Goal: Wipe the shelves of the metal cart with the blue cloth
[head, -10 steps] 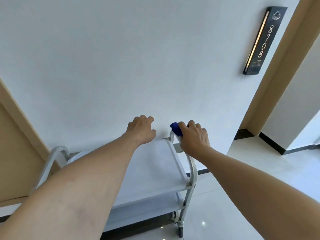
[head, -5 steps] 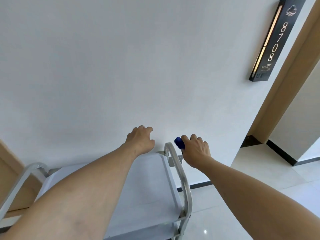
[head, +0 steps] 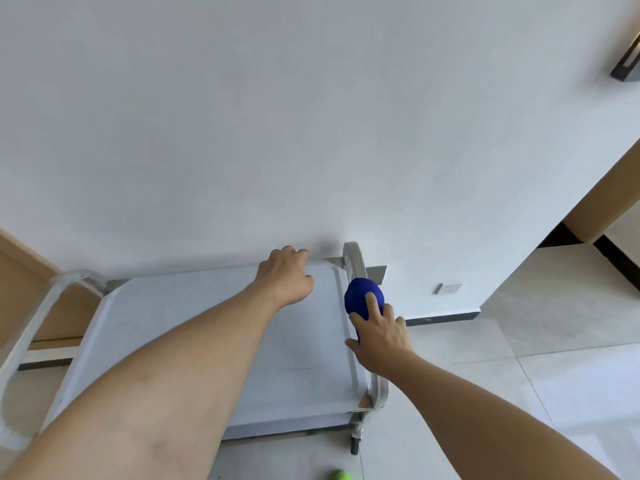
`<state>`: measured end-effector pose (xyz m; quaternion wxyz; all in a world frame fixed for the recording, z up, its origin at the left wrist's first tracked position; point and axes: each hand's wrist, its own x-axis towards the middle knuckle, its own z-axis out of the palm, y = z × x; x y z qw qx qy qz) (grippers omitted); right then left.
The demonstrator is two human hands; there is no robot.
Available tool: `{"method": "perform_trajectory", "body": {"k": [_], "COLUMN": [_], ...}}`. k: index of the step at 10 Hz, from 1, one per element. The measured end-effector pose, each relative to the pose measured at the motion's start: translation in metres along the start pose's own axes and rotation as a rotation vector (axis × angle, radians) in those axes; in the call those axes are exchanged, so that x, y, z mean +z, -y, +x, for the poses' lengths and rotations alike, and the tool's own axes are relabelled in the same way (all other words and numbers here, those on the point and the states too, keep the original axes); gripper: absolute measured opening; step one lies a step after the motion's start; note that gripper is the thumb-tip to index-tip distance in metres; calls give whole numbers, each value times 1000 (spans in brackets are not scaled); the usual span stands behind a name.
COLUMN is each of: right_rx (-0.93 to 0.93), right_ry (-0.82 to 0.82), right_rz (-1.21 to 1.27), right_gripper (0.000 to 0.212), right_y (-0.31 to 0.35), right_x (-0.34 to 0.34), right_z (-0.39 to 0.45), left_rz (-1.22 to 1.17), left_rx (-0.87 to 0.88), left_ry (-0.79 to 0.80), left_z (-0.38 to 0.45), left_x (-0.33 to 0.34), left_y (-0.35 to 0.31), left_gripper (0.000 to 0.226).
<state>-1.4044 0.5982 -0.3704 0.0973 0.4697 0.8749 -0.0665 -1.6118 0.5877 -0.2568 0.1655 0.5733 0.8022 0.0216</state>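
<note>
No writing could be read anywhere: the dark sign at the upper right edge was cut off by the frame. The cart stood against the white wall, its top shelf bare and holding nothing, with a curved rail at each end. The right hand was closed around the cloth, a bunched blue wad pressed against the right rail, with one finger laid over the cloth and the thumb on the shelf side of the rail. The left hand lay on the far edge of the top shelf near the wall, fingers curled downward over the rim, holding nothing else. A socket sat low on the wall just right of the cart. A small green thing showed on the tiled floor at the bottom edge, too blurred to tell what it was.
</note>
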Motion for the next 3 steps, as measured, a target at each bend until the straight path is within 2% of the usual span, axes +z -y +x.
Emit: {"method": "perform_trajectory", "body": {"k": [2, 3], "right_rx": [5, 31], "right_ry": [14, -7], "right_rz": [38, 47], "right_gripper": [41, 40], "right_y": [1, 2], "right_x": [-18, -31], "right_z": [10, 13], "left_rz": [4, -1], "left_rx": [-17, 12], "left_ry": [10, -47], "left_z": [-6, -11], "left_x": [5, -5], "left_y": [0, -2], "left_gripper": [54, 54]}}
